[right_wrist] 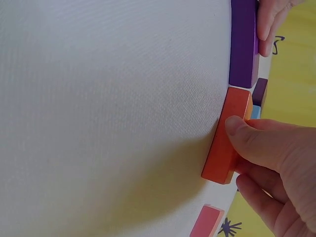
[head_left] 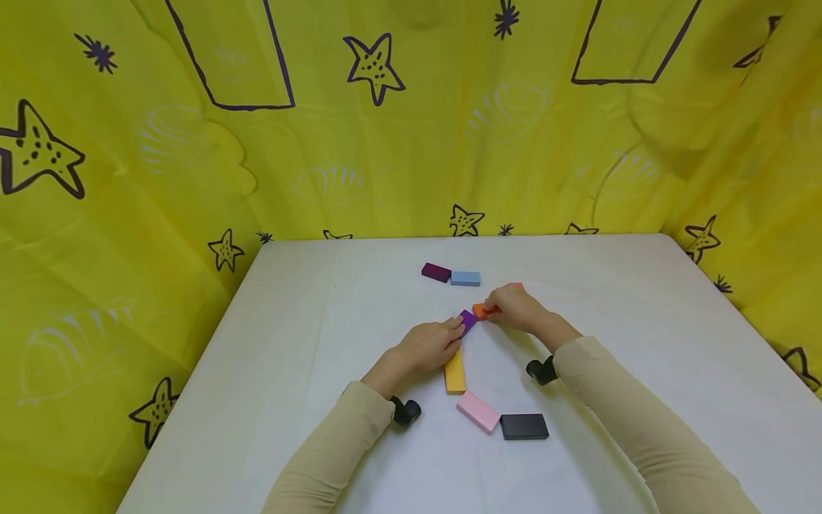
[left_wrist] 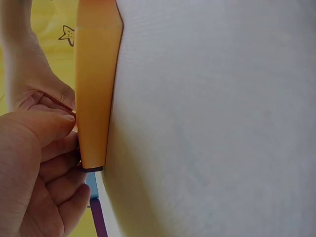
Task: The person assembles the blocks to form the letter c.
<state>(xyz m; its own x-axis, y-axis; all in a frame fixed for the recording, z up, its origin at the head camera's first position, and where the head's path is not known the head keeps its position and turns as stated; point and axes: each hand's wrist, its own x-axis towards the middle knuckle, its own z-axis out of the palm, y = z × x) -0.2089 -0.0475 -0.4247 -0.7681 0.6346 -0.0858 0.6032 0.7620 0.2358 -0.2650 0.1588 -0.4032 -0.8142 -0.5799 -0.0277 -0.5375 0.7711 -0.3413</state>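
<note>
Near the middle of the white table, my left hand [head_left: 432, 345] grips the purple block [head_left: 468, 323] at its near left end. The right wrist view shows those fingertips against the far side of the purple block [right_wrist: 243, 44]. My right hand [head_left: 519, 310] pinches the orange block [right_wrist: 224, 138] between thumb and fingers, its end right by the purple block's end. A yellow block [head_left: 454, 374] lies just below the left hand and fills much of the left wrist view. Part of a coral-red block [right_wrist: 207, 220] shows beyond the right hand.
A pink block [head_left: 478, 412] and a black block [head_left: 524, 426] continue the curved row towards the front. Farther back lie a maroon block [head_left: 436, 272] and a light blue block [head_left: 465, 278]. A yellow patterned curtain [head_left: 411, 164] stands behind the white table [head_left: 289, 400].
</note>
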